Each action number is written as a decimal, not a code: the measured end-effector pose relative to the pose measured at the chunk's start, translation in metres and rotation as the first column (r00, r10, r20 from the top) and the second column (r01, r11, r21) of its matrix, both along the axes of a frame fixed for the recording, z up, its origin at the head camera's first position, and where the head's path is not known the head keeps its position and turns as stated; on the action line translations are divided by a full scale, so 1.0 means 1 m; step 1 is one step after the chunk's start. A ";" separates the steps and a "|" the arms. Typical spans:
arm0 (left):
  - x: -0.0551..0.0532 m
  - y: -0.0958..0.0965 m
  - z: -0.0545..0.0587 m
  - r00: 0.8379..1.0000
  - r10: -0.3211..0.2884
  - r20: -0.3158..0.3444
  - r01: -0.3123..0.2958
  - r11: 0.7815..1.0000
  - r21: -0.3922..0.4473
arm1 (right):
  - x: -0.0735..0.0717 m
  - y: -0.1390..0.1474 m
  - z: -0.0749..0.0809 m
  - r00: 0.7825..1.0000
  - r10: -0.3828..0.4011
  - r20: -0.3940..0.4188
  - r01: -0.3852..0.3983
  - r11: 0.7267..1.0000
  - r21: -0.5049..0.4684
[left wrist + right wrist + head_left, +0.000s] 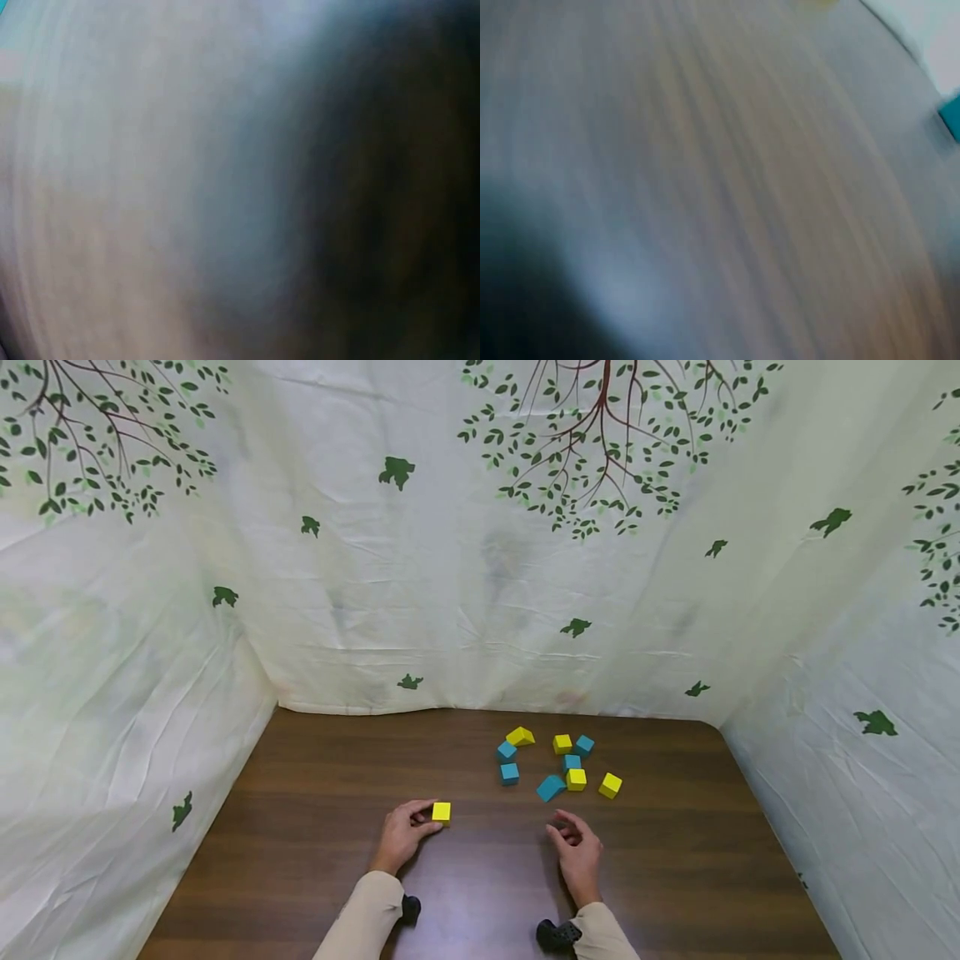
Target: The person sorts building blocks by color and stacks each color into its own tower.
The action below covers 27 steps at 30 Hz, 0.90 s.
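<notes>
In the head view my left hand (pixel 401 837) pinches a yellow cube (pixel 442 813) between thumb and fingers, left of the other blocks. My right hand (pixel 579 853) holds nothing, its fingers loosely bent and its thumb apart from them. Just beyond that hand lie a blue block (pixel 551 787) with a slanted top, a yellow cube (pixel 576 779) and another yellow cube (pixel 611 786). Both wrist views are heavily blurred; a corner of a blue block (pixel 951 118) shows at the right edge of the right one.
Behind the nearest blocks are blue cubes (pixel 509 774), a yellow wedge-like block (pixel 521 737) and a yellow cube (pixel 562 744), scattered on the brown wooden table (pixel 337 760). A pale leaf-patterned cloth (pixel 465 568) hangs along the table's back and sides.
</notes>
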<state>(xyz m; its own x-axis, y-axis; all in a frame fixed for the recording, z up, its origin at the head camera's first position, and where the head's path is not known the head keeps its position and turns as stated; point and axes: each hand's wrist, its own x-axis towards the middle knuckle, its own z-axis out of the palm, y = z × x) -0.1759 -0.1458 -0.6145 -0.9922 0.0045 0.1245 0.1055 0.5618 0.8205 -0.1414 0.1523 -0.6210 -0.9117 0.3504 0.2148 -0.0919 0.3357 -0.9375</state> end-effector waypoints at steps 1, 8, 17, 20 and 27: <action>0.000 0.000 0.001 1.000 0.002 0.010 -0.002 1.000 0.005 | 0.000 0.006 0.000 1.000 -0.020 0.002 0.020 1.000 0.007; 0.000 0.000 0.003 0.999 -0.008 0.032 0.007 1.000 0.012 | -0.005 0.037 0.000 0.996 -0.085 -0.010 0.085 0.996 0.040; 0.000 0.000 0.001 0.999 -0.010 0.040 0.010 1.000 0.014 | -0.023 0.049 0.000 0.994 -0.102 0.025 0.101 0.993 0.062; 0.001 0.000 0.001 0.999 -0.011 0.040 0.010 1.000 0.018 | -0.029 0.050 0.002 0.994 -0.105 0.039 0.102 0.992 0.070; 0.000 -0.001 0.000 0.999 -0.009 0.030 0.009 1.000 0.011 | -0.043 0.051 0.007 0.990 -0.098 0.098 0.089 0.992 0.086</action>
<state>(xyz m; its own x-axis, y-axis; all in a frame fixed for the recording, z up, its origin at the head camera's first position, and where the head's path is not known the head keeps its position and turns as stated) -0.1759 -0.1466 -0.6142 -0.9955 0.0120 0.0943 0.0852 0.5521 0.8294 -0.1840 0.2031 -0.6140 -0.8942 0.4204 0.1537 0.0382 0.4139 -0.9095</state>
